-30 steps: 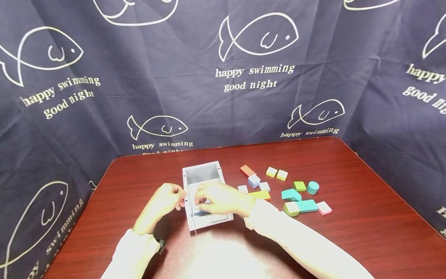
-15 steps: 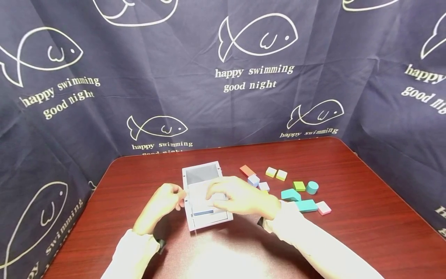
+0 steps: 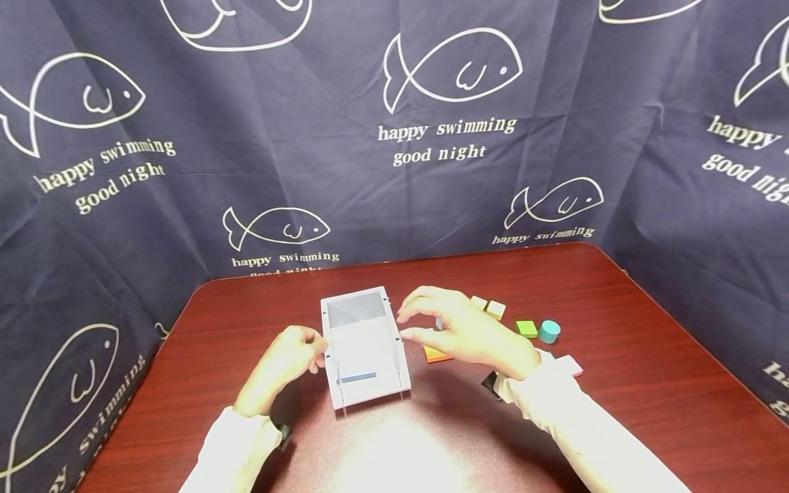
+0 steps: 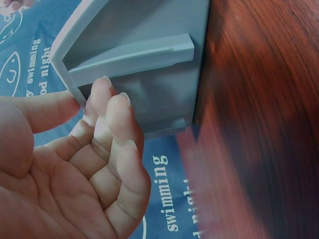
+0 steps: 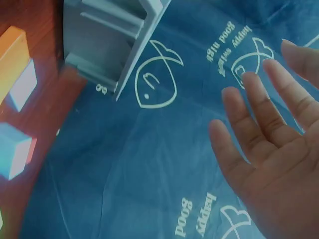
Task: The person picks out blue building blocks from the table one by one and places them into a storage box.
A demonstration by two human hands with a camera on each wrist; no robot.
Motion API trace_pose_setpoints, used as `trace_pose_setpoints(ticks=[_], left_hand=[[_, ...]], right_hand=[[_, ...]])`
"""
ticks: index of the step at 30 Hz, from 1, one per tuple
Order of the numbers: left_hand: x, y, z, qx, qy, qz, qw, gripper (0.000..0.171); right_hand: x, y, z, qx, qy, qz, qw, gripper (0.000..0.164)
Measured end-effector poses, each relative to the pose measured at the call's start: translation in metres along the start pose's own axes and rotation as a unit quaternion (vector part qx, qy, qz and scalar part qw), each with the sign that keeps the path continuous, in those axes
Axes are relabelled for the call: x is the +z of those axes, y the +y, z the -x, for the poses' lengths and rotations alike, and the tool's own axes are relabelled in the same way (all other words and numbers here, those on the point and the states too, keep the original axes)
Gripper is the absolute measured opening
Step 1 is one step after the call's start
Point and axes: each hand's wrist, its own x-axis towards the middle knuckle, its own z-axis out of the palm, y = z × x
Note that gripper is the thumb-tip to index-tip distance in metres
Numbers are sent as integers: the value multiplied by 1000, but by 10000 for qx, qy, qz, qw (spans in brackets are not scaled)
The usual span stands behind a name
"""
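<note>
A light grey box [image 3: 370, 397] with raised walls stands on the table, with a thin blue strip [image 3: 359, 376] showing inside near its front end. At its left side my left hand [image 3: 298, 352] holds the rim. The left wrist view has the thumb and fingertips pinching the edge of the box [image 4: 129, 57], the other fingers curled below. My right hand [image 3: 456, 329] hovers just right of the box with fingers apart. In the right wrist view the right hand [image 5: 279, 144] has nothing in its palm.
Loose toy blocks lie right of the box: an orange block [image 3: 437, 354], a pale yellow block [image 3: 496, 309], a green block [image 3: 527, 329], a teal cylinder [image 3: 549, 332] and a pink block [image 3: 573, 364]. My right hand and sleeve hide others. A printed curtain [image 3: 431, 205] hangs behind the table.
My right hand has come out of the box and moved right, past its right wall, with its fingers spreading. The left hand stays at the left rim.
</note>
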Motion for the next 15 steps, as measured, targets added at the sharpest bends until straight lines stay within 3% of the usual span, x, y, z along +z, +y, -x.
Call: trace_pose_setpoints(ticks=[6,15], left_hand=[[-1,1,0,-1,-4,31,10000,21],[-1,1,1,-14,-35,112,9999,19]], right_hand=[[-16,5,11,132,235,140,9995,19],[-34,18,23,666,409,232,9967,22]])
